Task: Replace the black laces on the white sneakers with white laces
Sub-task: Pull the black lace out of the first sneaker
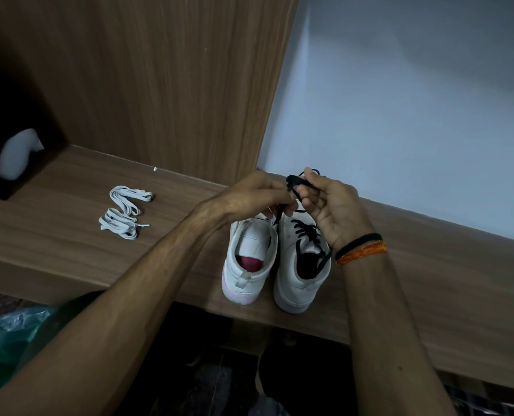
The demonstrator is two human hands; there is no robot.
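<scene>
Two white sneakers stand side by side on a wooden shelf (69, 244), heels toward me. The left sneaker (248, 262) shows no lace over its tongue. The right sneaker (302, 265) still carries a black lace through its eyelets. Above the shoes' toes, my left hand (258, 196) and my right hand (330, 205) both hold a loose black lace (294, 183), bunched in loops between the fingers, one strand hanging down toward the shoes. Two bundled white laces (125, 210) lie on the shelf to the left, apart from the shoes.
A wooden panel (159, 85) rises behind the shelf, a pale wall (414, 115) to its right. A dark cubby with a white object (18, 153) sits at far left. Below the shelf edge lie a green plastic bag (6, 334) and dark clutter.
</scene>
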